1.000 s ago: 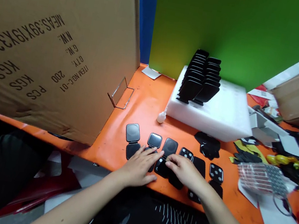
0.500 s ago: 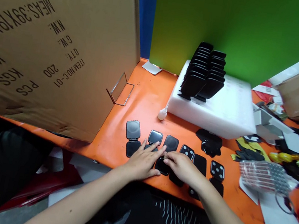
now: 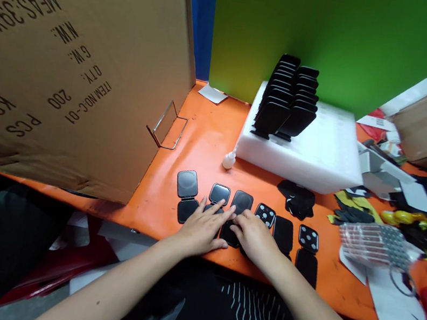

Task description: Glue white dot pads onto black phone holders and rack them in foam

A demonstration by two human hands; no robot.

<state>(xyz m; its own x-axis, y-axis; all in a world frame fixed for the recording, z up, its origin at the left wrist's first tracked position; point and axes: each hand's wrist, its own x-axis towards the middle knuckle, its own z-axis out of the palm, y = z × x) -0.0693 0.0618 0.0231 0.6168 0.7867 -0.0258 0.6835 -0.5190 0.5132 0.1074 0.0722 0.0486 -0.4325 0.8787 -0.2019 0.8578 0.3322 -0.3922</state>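
Note:
My left hand (image 3: 201, 232) lies over the front of the table with its fingers spread. It covers part of a black two-part hinged piece with a shiny upper pad (image 3: 219, 194). My right hand (image 3: 255, 238) has its fingers bent together at the hinge of the neighbouring black folding piece (image 3: 242, 202), close to my left fingertips. Whatever is between those fingers is hidden. Further hinged pieces lie unfolded in the row: one at the left (image 3: 187, 183), one with grey dots (image 3: 265, 215), a plain one (image 3: 283, 234) and another dotted one (image 3: 309, 238).
A small white dropper bottle (image 3: 229, 159) stands behind the row. Upright black plates fill slots of a white foam block (image 3: 298, 166). A bent wire stand (image 3: 166, 146) sits beside a large carton (image 3: 77, 142). Black pieces (image 3: 297, 200), gloves (image 3: 352, 211) and a bubble-wrapped bundle (image 3: 375, 244) lie rightward.
The view has shifted slightly. My right hand has moved a little up and left at the hinge, its fingers still bent. My left hand stays spread in nearly the same place.

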